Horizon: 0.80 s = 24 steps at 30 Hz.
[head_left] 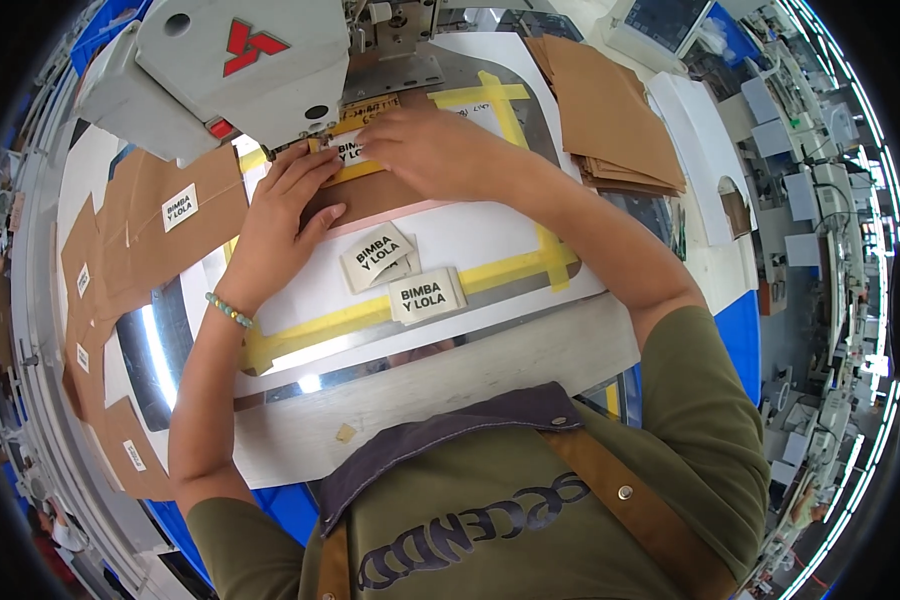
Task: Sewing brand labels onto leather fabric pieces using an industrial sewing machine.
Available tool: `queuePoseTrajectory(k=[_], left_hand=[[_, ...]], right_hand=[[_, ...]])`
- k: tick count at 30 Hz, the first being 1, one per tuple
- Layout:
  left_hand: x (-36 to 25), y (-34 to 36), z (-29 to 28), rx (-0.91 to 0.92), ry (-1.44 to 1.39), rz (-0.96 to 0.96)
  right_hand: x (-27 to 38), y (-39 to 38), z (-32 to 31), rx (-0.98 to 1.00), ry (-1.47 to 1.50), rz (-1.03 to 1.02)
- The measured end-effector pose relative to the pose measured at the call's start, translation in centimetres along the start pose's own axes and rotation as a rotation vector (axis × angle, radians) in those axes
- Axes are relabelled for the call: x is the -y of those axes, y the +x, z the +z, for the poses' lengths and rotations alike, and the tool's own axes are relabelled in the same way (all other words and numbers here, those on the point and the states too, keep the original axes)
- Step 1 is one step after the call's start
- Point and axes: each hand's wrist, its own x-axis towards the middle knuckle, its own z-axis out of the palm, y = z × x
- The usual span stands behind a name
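A white cloth label (350, 152) with black print lies in the yellow-edged slot of a template under the sewing machine head (255, 75). My left hand (292, 205) rests palm down left of it, fingers stretched toward the needle area, on brown fabric (375, 197). My right hand (435, 150) comes in from the right, its bent fingers closed at the label's right edge; the thumb tip is mostly hidden. Nearer to me, two small stacks of like labels, one loosely fanned (378, 257) and one neater (427, 296), lie on the white template sheet (490, 235).
Brown pieces bearing sewn labels (185, 235) spread down the left side. A pile of plain brown pieces (615, 115) lies at the far right, beside a white folder (705, 160). Yellow tape (320, 325) borders the template. A small tan scrap (345, 433) sits near the table's front edge.
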Motion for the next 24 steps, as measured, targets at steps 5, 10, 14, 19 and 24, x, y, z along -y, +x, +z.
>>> queuePoseTrajectory(k=[5, 10, 14, 19, 24], left_hand=[[-0.2, -1.0, -0.9, -0.09, -0.031, -0.039], [0.2, -2.2, -2.3, -0.06, -0.005, -0.081], [0.0, -2.3, -2.4, -0.052, 0.03, -0.085], [0.3, -2.1, -2.4, -0.06, 0.044, -0.058], [0.6, -2.1, -2.4, -0.065, 0.045, -0.073]], right_hand=[[0.0, -0.5, 0.5, -0.076, 0.089, 0.007], [-0.1, 0.2, 0.5, -0.061, 0.113, 0.015], [-0.1, 0.4, 0.1, -0.031, 0.1, 0.006], [0.2, 1.0, -0.8, -0.01, 0.114, 0.002], [0.3, 0.9, -1.1, 0.027, 0.159, 0.018]])
